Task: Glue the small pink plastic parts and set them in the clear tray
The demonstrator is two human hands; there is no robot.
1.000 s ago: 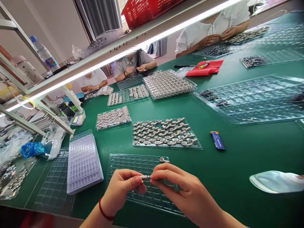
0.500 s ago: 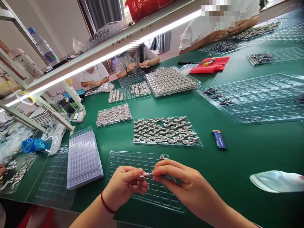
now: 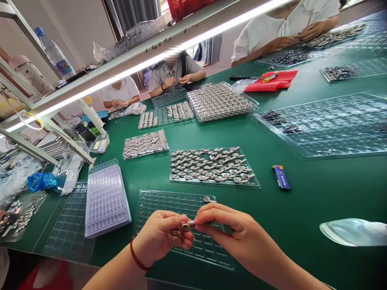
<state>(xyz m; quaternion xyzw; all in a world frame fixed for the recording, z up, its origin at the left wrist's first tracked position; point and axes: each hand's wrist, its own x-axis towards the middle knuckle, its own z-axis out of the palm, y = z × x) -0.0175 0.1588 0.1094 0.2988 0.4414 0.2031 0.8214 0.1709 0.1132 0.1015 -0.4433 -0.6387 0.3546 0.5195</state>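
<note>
A small pale part with a round cup and a short stem (image 3: pixel 186 226) is held in the air between my two hands. My left hand (image 3: pixel 161 235), with a red cord at the wrist, pinches it near the cup. The fingertips of my right hand (image 3: pixel 234 225) are closed on the stem end and hide part of it. Beneath both hands lies a clear compartment tray (image 3: pixel 152 199). One similar part (image 3: pixel 207 199) sits at its far right corner, just beyond my right fingers.
Another clear tray (image 3: pixel 256 187) full of pale parts lies behind. More filled trays (image 3: pixel 222 102) are farther back. A stack of clear trays (image 3: pixel 107 201) stands left, a blue packet (image 3: pixel 281 177) right. Three people work across the green table (image 3: pixel 317 193), under a lit shelf (image 3: pixel 133 72).
The part's cup has turned to face me more, and my right fingertips have closed on the stem where a small gap showed before. The view has shifted slightly.
</note>
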